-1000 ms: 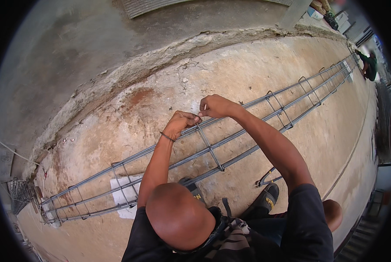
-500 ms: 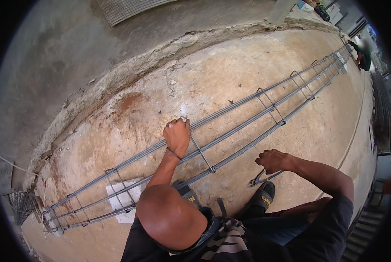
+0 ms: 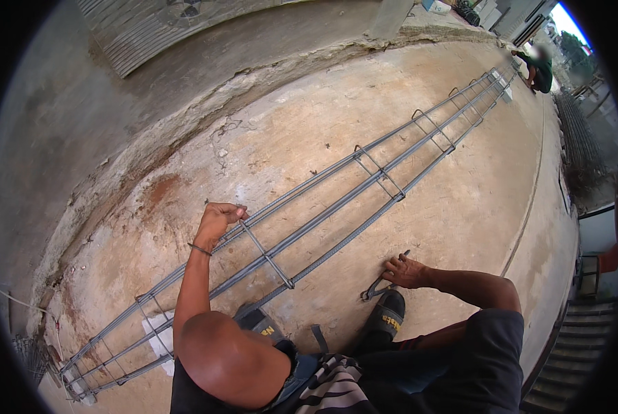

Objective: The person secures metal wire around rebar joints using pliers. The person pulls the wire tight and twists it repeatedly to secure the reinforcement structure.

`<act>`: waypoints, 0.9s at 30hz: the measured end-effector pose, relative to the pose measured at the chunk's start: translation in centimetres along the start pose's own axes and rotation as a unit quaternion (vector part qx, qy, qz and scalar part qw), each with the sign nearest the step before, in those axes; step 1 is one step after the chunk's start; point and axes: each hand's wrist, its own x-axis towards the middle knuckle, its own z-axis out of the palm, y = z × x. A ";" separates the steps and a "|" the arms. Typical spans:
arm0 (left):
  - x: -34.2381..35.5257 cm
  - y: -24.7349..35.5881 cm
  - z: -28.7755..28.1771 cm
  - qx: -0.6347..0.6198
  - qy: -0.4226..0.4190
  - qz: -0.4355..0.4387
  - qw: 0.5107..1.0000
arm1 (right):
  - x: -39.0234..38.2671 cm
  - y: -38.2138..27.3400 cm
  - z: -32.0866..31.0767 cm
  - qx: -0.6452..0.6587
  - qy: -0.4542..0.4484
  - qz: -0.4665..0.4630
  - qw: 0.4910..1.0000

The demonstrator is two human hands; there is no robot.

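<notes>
Steel reinforcement cage [image 3: 322, 215] is stretched diagonally over a tan concrete floor [image 3: 460, 207], its long bars linked by rectangular stirrups. Beside the top corner of one stirrup [image 3: 257, 240], the upper bars are met by the left hand [image 3: 216, 221], its thumb and fingertips pressed together; what is pinched between them cannot be told. Nearer the body, a dark two-handled tool [image 3: 372, 290] is grasped low over the floor by the right hand [image 3: 405, 270], its fingers curled around it, just beside a dark shoe [image 3: 388, 314]. Beneath the cage's left stretch, a white sheet [image 3: 160, 338] is spread. Beyond, the floor is marked by a reddish stain [image 3: 162, 190] and bordered by a crumbled concrete edge [image 3: 164, 141], past which a ribbed panel [image 3: 136, 48] is laid on grey paving [image 3: 53, 138]. Near the far end, a crouched co-worker [image 3: 540, 72] is seen, with long rods [image 3: 579, 131] stacked at the right and slatted grating [image 3: 578, 348] set below.
</notes>
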 end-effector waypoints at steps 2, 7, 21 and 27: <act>0.0 0.0 -0.1 0.008 -0.011 -0.005 1.000 | -0.2 -0.3 0.6 -0.004 0.024 0.010 1.000; -1.4 0.9 -0.3 0.164 0.027 0.003 0.986 | -0.7 -0.4 -0.2 0.041 0.025 -0.001 0.999; -1.6 -1.3 -2.3 -0.133 -0.019 -0.094 0.986 | 10.7 1.2 -32.6 -0.125 0.176 0.043 0.975; -1.7 -2.6 -2.2 -0.183 -0.062 -0.030 0.981 | 22.5 4.2 -34.6 -0.358 0.216 -0.004 0.908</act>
